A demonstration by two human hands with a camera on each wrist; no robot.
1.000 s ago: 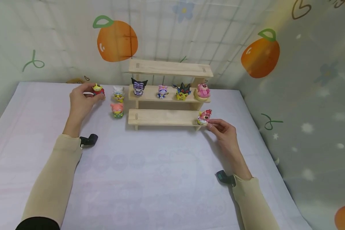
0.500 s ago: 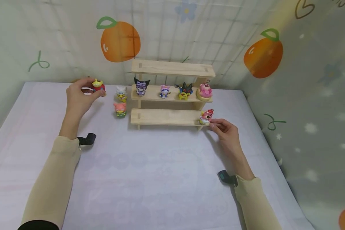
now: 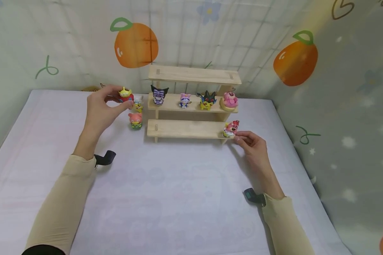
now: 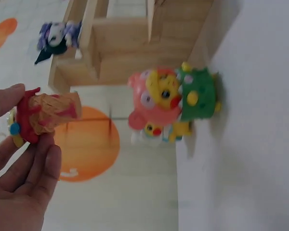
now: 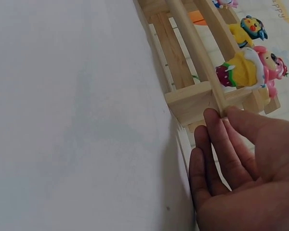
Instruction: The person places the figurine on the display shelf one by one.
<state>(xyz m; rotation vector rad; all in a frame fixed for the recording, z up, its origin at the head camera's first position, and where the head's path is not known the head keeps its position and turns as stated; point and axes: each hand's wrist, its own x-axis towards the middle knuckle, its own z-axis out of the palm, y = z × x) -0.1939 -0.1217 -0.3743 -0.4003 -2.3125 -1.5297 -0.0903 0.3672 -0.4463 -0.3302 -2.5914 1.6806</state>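
Above the table (image 3: 178,194), left of the stand (image 3: 194,74): one left hand (image 3: 100,108), thumb and fingers pinching one red-and-yellow figure (image 3: 126,95), which is upright in the air, its tan base facing down.
At the stand's right end: one right hand (image 3: 255,147), thumb and forefinger pinching the end of the lowest shelf (image 3: 185,129).
Just beside the right fingertips: one red-capped pink figure (image 3: 231,129), upright on that shelf.
Just beside the held figure: two figures upright on the table, one white-hooded (image 3: 137,107) and partly hidden in the head view, one pink-hooded in green (image 3: 135,120), nearer the person.
Middle shelf: four figures in a row, from left to right one black-eared purple (image 3: 159,96), one small pink-and-blue (image 3: 184,101), one yellow with a dark hood (image 3: 206,101), one pink on a pale yellow base (image 3: 230,101).
Figures in all: eight; one held, two on the table, five on the stand.
Stand: one, of pale wood, three shelves stepping up toward the back.
Sleeves: two, beige (image 3: 62,198), each with one black wrist camera (image 3: 105,158) at its cuff.
Backdrop (image 3: 344,106): pale, two whole printed oranges (image 3: 136,46) behind the stand, another cut off at the lower right edge.
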